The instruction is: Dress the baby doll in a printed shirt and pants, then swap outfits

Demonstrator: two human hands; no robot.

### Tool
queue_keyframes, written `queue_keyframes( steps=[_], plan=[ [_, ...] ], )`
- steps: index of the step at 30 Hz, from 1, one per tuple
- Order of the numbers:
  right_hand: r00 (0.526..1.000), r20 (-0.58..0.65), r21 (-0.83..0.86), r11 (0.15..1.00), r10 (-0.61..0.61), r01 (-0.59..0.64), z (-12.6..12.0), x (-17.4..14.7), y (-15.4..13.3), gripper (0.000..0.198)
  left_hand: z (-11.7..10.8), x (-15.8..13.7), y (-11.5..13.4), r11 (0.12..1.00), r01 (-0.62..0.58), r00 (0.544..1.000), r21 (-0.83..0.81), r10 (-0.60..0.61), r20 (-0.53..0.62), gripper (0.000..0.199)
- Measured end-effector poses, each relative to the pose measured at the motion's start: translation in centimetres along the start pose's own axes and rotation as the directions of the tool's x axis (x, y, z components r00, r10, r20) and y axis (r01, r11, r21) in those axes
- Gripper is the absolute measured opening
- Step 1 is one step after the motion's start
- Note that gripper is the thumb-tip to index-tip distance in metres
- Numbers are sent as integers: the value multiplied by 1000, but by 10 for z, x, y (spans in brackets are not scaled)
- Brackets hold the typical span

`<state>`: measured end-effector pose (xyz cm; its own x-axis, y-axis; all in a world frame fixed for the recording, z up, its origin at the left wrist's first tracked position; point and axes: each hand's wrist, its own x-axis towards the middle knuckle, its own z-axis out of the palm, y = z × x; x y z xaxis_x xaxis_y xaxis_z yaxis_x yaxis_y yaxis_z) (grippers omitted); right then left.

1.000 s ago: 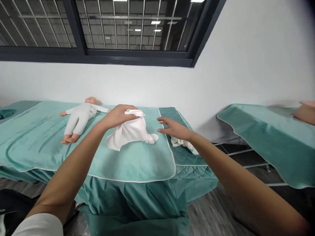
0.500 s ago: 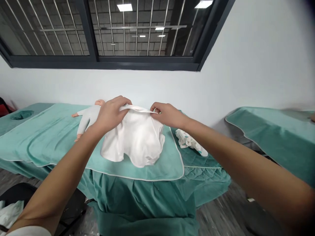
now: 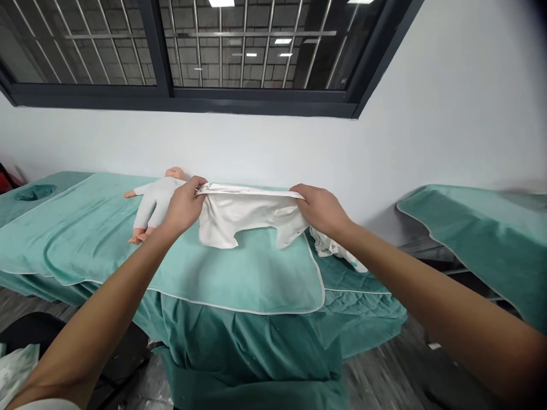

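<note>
A small white baby garment (image 3: pixel 248 208) is stretched level between my hands above the bed. My left hand (image 3: pixel 188 202) is closed on one end of its upper edge, and my right hand (image 3: pixel 322 208) pinches the other end. Two short flaps of the cloth hang down at the sides with a curved gap between them. Whether these are sleeves or legs I cannot tell. Just left of my left hand a baby doll (image 3: pixel 156 196) in a pale suit lies on its back. Behind my right wrist, partly hidden, lies a crumpled white cloth with a green print (image 3: pixel 335 250).
A light green sheet (image 3: pixel 256 285) with pale piping covers the bed, over a darker quilted cover (image 3: pixel 363 293). Another green-covered bed (image 3: pixel 474 228) stands to the right. A black chair (image 3: pixel 123 353) is at lower left, and a window (image 3: pixel 256 99) is in the wall behind.
My hands have moved apart, pulling the garment's upper edge taut. Its lower part now hangs shorter, with two separate flaps showing. More of the doll is visible.
</note>
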<state>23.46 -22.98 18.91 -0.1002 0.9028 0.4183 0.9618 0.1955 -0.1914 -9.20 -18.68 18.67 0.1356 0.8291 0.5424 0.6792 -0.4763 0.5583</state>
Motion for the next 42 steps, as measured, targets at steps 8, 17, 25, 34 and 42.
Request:
queue_keyframes(
  steps=[8,17,25,34,42],
  plan=[
    [988,22,44,987,153,-154,14,1,46,35,12,4,-31,994,110,968,-10,-105,228,33],
    [979,156,8,991,133,-136,124,11,12,38,117,17,-64,892,68,938,446,-209,275,29],
    [955,210,147,959,210,-243,239,-4,-37,49,225,-30,-60,955,29,882,295,-163,441,38],
    [882,167,102,882,441,-460,244,21,-16,48,235,-7,-72,866,286,888,411,-401,225,54],
    [877,30,244,847,480,-472,246,27,-25,68,237,1,-57,858,367,902,359,-423,91,66]
  ],
)
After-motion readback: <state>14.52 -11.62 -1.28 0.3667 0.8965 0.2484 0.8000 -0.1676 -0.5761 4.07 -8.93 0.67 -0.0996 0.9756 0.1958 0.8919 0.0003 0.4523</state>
